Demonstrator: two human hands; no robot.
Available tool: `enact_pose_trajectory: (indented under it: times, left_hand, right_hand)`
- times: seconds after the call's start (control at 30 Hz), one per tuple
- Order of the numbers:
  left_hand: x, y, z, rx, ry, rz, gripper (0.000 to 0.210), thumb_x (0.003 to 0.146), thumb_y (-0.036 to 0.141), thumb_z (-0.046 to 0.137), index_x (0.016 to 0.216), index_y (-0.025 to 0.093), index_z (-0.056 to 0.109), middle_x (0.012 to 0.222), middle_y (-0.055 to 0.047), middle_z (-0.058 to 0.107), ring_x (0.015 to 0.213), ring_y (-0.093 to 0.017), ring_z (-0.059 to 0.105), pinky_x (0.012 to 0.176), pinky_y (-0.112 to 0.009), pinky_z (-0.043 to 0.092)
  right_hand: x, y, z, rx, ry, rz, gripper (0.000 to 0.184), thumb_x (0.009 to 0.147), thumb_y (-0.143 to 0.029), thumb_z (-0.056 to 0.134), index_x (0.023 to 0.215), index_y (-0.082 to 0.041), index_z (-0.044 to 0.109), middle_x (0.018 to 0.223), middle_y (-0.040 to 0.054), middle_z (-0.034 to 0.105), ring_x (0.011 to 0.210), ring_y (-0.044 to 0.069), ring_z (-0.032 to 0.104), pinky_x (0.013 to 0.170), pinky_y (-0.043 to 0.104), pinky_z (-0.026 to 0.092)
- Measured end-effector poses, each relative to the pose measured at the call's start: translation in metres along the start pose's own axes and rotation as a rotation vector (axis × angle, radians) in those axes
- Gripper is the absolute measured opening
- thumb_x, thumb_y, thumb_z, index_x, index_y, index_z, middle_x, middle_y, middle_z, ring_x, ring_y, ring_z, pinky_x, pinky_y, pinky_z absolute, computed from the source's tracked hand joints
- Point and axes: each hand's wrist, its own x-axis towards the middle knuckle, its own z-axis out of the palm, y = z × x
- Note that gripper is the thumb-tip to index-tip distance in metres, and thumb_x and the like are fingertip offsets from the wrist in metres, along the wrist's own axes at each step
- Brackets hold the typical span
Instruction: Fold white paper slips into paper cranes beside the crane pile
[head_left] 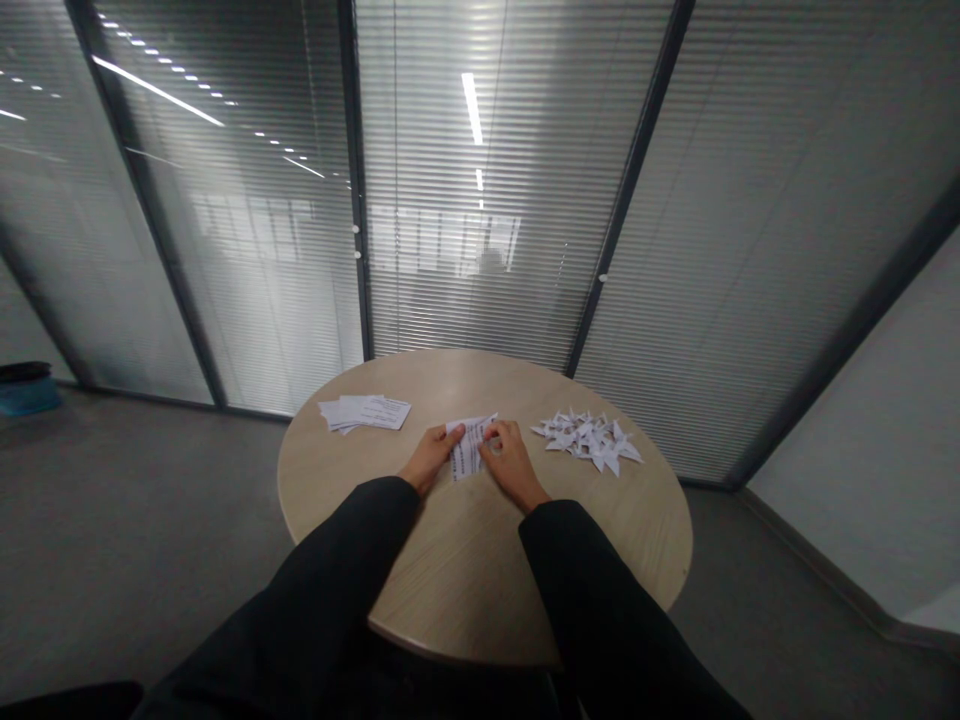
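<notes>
A small sheet of printed paper point(466, 452) is held up between my two hands over the middle of the table. My left hand point(430, 456) grips its left edge, thumb on the front face. On the other side, the fingers of my right hand point(511, 460) pinch the paper's right edge. Left of my hands lies a loose stack of printed paper sheets point(367, 411). To the right sits a pile of white folded paper pieces with pointed tips point(589, 438), like paper cranes; their exact form is too small to tell.
The round wooden table point(465, 580) stands close to a glass partition with blinds point(465, 250). A dark-rimmed blue bin point(28, 390) is on the floor at the far left. A white wall point(862, 470) rises on the right.
</notes>
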Motion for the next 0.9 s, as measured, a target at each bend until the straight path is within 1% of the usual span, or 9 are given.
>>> enact_pose_trajectory:
  times: [0.1,0.2,0.3,0.37,0.47,0.57,0.73,0.9]
  left_hand:
    - [0.001,-0.001,-0.001,-0.036,0.017,-0.007,0.048,0.069,0.052,0.068,0.087,0.008,0.068,0.065,-0.006,0.065,0.056,-0.014,0.055,0.055,-0.025,0.039]
    - [0.001,-0.001,-0.002,-0.068,0.031,-0.013,0.049,0.069,0.051,0.069,0.09,0.007,0.069,0.071,-0.009,0.068,0.06,-0.016,0.058,0.058,-0.026,0.042]
    - [0.0,-0.001,-0.002,-0.094,0.026,-0.015,0.048,0.07,0.049,0.069,0.092,0.006,0.068,0.073,-0.01,0.069,0.063,-0.016,0.06,0.06,-0.027,0.044]
    - [0.0,-0.001,-0.002,-0.102,0.011,-0.012,0.047,0.071,0.048,0.069,0.092,0.006,0.068,0.074,-0.01,0.069,0.063,-0.017,0.06,0.061,-0.027,0.044]
    - [-0.002,0.0,-0.001,-0.1,-0.002,-0.02,0.045,0.071,0.047,0.069,0.091,0.006,0.068,0.073,-0.01,0.069,0.061,-0.016,0.06,0.061,-0.028,0.045]
    - [-0.003,0.002,0.0,-0.107,0.019,-0.027,0.045,0.071,0.047,0.069,0.089,0.006,0.068,0.072,-0.01,0.069,0.06,-0.016,0.06,0.06,-0.028,0.045]
    - [-0.005,0.006,0.0,-0.128,0.051,-0.012,0.045,0.072,0.047,0.069,0.088,0.006,0.068,0.073,-0.011,0.069,0.061,-0.017,0.06,0.059,-0.028,0.045]
    - [-0.005,0.007,-0.001,-0.128,0.042,-0.016,0.044,0.073,0.046,0.068,0.09,0.006,0.068,0.072,-0.01,0.069,0.061,-0.016,0.06,0.058,-0.027,0.045]
  right_hand:
    - [0.002,0.004,0.002,0.122,0.019,0.117,0.02,0.065,-0.016,0.053,0.084,-0.022,0.048,0.091,0.0032,0.052,0.087,0.019,0.054,0.073,0.033,0.048]
    - [0.004,0.006,0.001,0.319,0.041,0.277,0.034,0.062,-0.016,0.054,0.095,-0.023,0.044,0.088,0.0017,0.058,0.081,0.018,0.059,0.069,0.032,0.049]
    - [0.004,0.005,-0.001,0.498,0.057,0.394,0.045,0.064,-0.022,0.059,0.106,-0.023,0.043,0.083,0.0006,0.061,0.072,0.018,0.062,0.064,0.031,0.049]
    - [0.004,0.003,-0.003,0.556,0.054,0.436,0.045,0.066,-0.029,0.063,0.108,-0.021,0.048,0.078,0.0009,0.063,0.069,0.018,0.062,0.062,0.03,0.048]
    - [0.004,-0.001,-0.007,0.564,0.051,0.438,0.033,0.068,-0.037,0.065,0.093,-0.017,0.062,0.076,0.0034,0.066,0.07,0.018,0.062,0.064,0.03,0.047]
    - [0.004,-0.006,-0.009,0.565,0.061,0.432,0.028,0.067,-0.04,0.067,0.08,-0.016,0.068,0.077,0.0047,0.069,0.07,0.018,0.062,0.065,0.03,0.046]
    - [0.004,-0.012,-0.01,0.612,0.07,0.436,0.03,0.063,-0.042,0.072,0.077,-0.016,0.07,0.076,0.0042,0.07,0.069,0.018,0.062,0.067,0.031,0.047]
    - [0.004,-0.012,-0.011,0.611,0.062,0.44,0.031,0.063,-0.043,0.072,0.077,-0.015,0.072,0.074,0.0043,0.07,0.067,0.017,0.061,0.064,0.029,0.046]
